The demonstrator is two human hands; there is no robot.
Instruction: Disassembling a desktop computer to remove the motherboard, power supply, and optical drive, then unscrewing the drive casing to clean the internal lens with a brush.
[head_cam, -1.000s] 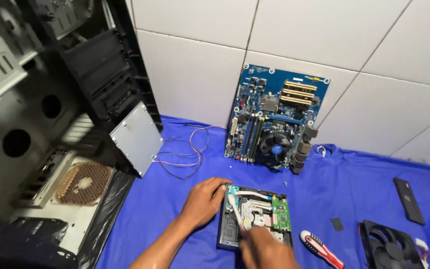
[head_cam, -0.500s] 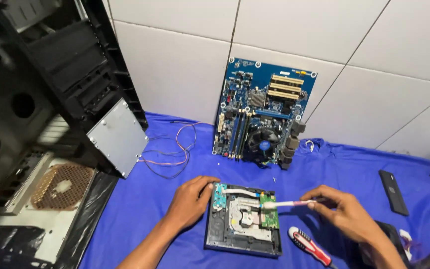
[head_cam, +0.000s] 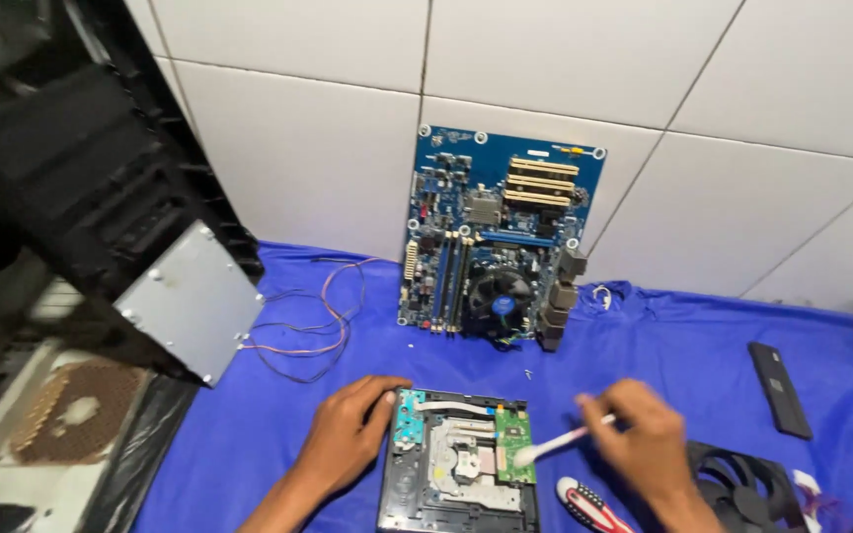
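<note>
Low in the middle of the frame, an opened optical disc drive with a black metal frame and bare mechanism (head_cam: pixel 458 464) lies flat on the blue cloth covering the counter (head_cam: pixel 703 336). The left hand (head_cam: pixel 348 434) rests against the drive's left edge, fingers curled over its upper left corner beside a small teal circuit board (head_cam: pixel 409 417). The right hand (head_cam: pixel 644 434), at lower right of centre, pinches a slim white brush with a pink stripe (head_cam: pixel 560 444); the brush head touches the small green circuit board (head_cam: pixel 513 434) on the drive's right side.

Just below the right hand lies a red and white tool handle (head_cam: pixel 589 503), and a black round cooling fan (head_cam: pixel 742 489) sits at the lower right. A blue motherboard with a black cooler fan (head_cam: pixel 496 237) leans upright against the white tiled wall (head_cam: pixel 288 148) in the middle of the frame. Thin red and white wires (head_cam: pixel 323 326) trail from the black computer case (head_cam: pixel 71 217) at left. A black flat strip (head_cam: pixel 780 388) lies at right.
</note>
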